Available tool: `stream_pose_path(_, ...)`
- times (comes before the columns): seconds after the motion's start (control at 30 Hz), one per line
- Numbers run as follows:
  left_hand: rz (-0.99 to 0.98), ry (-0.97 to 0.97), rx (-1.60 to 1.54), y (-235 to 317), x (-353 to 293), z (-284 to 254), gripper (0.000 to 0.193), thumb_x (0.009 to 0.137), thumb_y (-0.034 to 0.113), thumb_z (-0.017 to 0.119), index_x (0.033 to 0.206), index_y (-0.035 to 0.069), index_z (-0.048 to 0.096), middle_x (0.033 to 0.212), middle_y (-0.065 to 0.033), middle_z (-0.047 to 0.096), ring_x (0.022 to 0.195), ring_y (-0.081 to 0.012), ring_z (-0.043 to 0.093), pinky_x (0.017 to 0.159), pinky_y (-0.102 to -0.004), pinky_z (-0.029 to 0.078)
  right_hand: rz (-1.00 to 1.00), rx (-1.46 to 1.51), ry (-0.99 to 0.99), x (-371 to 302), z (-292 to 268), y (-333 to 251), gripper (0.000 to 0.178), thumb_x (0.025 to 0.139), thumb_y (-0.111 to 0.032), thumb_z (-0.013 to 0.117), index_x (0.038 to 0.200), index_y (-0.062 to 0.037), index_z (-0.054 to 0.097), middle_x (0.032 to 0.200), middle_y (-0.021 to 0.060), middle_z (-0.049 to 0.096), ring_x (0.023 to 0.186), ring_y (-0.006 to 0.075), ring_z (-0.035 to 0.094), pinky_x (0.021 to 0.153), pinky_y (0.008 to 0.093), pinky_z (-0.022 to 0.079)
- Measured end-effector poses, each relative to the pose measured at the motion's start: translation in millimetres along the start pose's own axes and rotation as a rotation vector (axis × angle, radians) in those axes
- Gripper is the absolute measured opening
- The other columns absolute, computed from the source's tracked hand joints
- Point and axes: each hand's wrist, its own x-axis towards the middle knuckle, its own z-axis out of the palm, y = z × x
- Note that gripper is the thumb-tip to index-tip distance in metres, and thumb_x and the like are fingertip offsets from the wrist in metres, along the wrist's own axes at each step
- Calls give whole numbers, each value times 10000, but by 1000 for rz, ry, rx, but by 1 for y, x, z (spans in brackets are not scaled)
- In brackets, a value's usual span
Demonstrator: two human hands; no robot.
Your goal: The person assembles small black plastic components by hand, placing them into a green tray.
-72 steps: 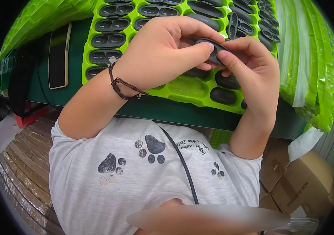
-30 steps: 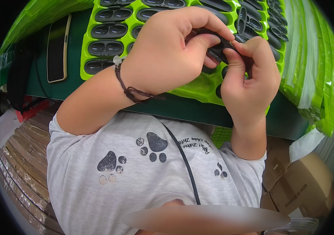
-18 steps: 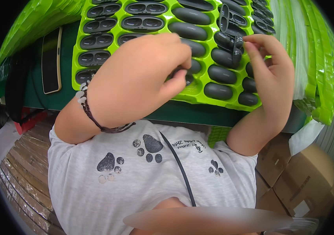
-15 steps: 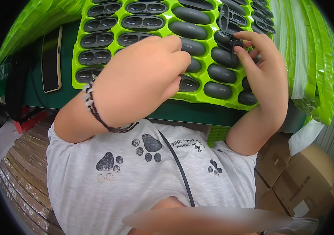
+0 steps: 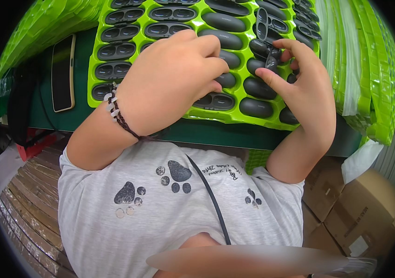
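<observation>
A bright green moulded tray (image 5: 241, 105) holds rows of dark earphone cases, some closed like the case (image 5: 256, 107) at its near edge, some open with two hollows like the case (image 5: 117, 33). My left hand (image 5: 172, 83), with a braided bracelet at the wrist, hangs over the tray's middle. Its fingers are curled, and their tips and anything in them are hidden. Toward the right side, my right hand (image 5: 306, 76) has its thumb and forefinger around a small glossy black earbud (image 5: 271, 58), above closed cases. Just beyond stands a case with raised lid (image 5: 262, 24).
A phone (image 5: 63, 74) lies on the dark green table (image 5: 234, 132) left of the tray. Stacked green trays stand at the left (image 5: 30, 37) and right (image 5: 373, 69). Cardboard boxes (image 5: 359, 213) sit at the lower right, with stacked brown sheets (image 5: 25, 213) at the lower left.
My right thumb has moved left and away from the forefinger, and the earbud has shifted slightly left. My left hand has risen a little, showing more of the open case below it.
</observation>
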Motion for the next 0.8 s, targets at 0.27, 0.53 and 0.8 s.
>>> stream_pose_path(0.27,123,89,171,2,0,9,289,717,87,713,980,3,627,928,-68,573,834,-254,580,716,-346,490,60,60,32,-2,0,1,302,768,-58,684,1058,-12,614,869,130,620,799,265,599,729,371,484)
stream_pose_path(0.53,-23,244,-289,1,3,-14,250,885,83,650,1109,-23,612,1043,-97,621,874,-190,646,718,-275,513,153,334,251,1,0,3,225,838,57,599,1055,4,619,873,82,623,712,134,573,625,267,466)
stream_pose_path(0.8,-336,289,-1547,8,5,-5,399,1000,146,515,1367,22,417,1156,-117,624,961,-123,637,777,-230,518,-55,1129,105,-12,2,-24,293,782,84,494,1067,49,556,1014,119,580,928,169,588,786,229,459)
